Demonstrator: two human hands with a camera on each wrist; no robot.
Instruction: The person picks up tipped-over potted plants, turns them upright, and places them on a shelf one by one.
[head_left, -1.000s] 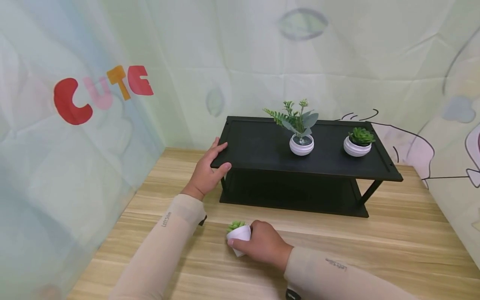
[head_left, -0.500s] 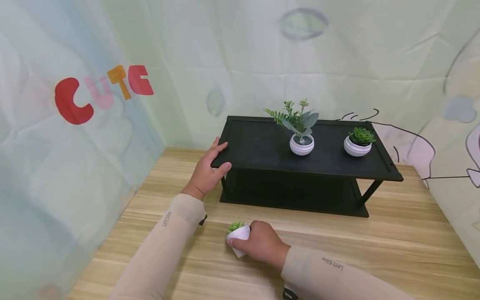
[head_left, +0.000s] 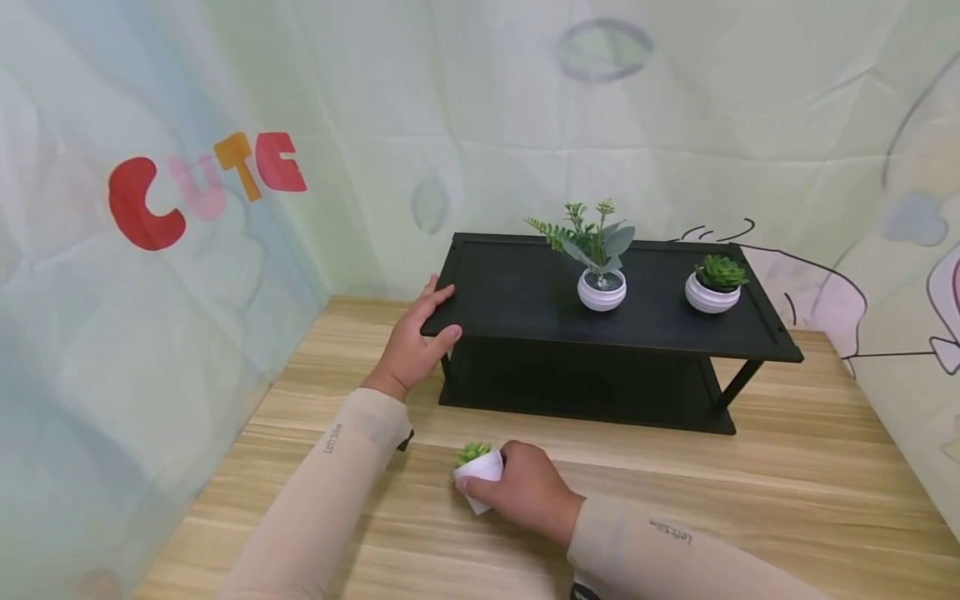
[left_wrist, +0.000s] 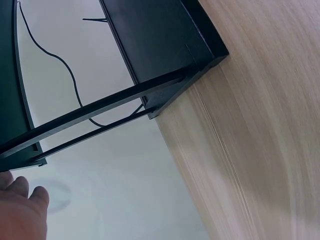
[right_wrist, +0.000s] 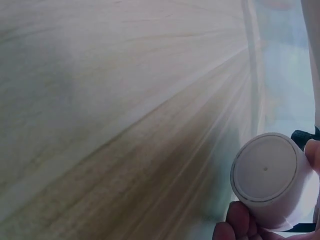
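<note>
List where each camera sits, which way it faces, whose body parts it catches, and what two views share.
Head: worn on the head, looking forward and down at the black shelf on the wooden table; both sleeved arms, the left hand on the shelf's corner, the right hand gripping a small white pot.
Left wrist: low by the shelf's end, looking along its legs; only a bit of hand.
Right wrist: low over the table, looking at the pot's flat bottom; only fingers.
Shared: head and right wrist both show the pot.

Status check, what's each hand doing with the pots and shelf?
Left hand grips shelf corner. Right hand holds small white pot, tilted on table. Nothing blocking.
</note>
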